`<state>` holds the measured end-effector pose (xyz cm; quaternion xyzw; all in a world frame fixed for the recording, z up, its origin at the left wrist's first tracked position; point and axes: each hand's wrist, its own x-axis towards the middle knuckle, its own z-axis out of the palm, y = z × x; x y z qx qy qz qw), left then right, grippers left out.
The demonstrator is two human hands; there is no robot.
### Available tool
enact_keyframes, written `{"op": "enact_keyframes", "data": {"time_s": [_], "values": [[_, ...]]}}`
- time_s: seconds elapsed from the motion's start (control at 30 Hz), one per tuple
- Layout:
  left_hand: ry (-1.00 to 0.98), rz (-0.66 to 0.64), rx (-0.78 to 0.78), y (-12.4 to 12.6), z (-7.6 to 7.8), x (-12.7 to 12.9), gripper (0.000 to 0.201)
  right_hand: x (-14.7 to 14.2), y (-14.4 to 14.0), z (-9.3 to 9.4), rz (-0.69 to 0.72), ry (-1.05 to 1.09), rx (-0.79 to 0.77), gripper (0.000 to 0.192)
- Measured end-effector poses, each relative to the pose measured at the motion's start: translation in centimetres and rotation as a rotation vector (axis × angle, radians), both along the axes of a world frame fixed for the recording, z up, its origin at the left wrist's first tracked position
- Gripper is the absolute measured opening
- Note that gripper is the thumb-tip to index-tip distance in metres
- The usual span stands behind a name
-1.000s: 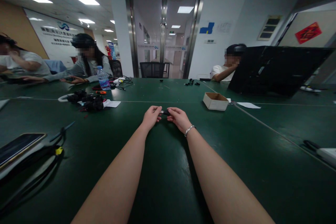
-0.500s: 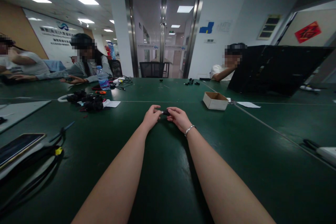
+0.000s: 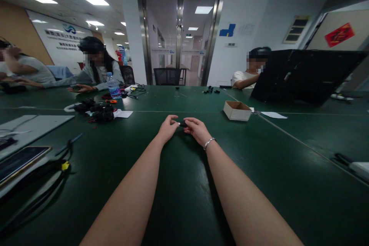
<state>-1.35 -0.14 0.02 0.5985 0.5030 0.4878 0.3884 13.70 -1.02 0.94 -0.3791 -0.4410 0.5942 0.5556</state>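
Both my arms stretch forward over a dark green table point(image 3: 184, 184). My left hand point(image 3: 166, 128) and my right hand point(image 3: 197, 130) meet at the table's middle, and both pinch a small black part point(image 3: 182, 124) held between their fingertips, just above the tabletop. A thin bracelet circles my right wrist. The part is mostly hidden by my fingers, so its shape is unclear.
A small open cardboard box point(image 3: 236, 110) sits to the right, beyond my hands. A pile of black parts point(image 3: 96, 111) and a water bottle point(image 3: 114, 86) lie at the left. A phone point(image 3: 20, 158), cables and a grey sheet sit at the near left. Three people sit at the far side.
My hands stay together on the small part, barely shifting. At the left, a grey sheet has slid further onto the table toward the right.
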Motion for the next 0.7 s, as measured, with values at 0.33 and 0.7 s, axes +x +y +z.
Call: {"op": "enact_keyframes", "data": {"time_s": [0.33, 0.7], "values": [[-0.035, -0.044, -0.079, -0.36, 0.34, 0.13, 0.030, -0.05, -0.21, 0.25, -0.016, 0.000, -0.020, 0.010], [0.010, -0.038, -0.046, -0.62, 0.57, 0.21, 0.030, 0.08, 0.07, -0.14, 0.003, 0.001, 0.001, 0.008]]}}
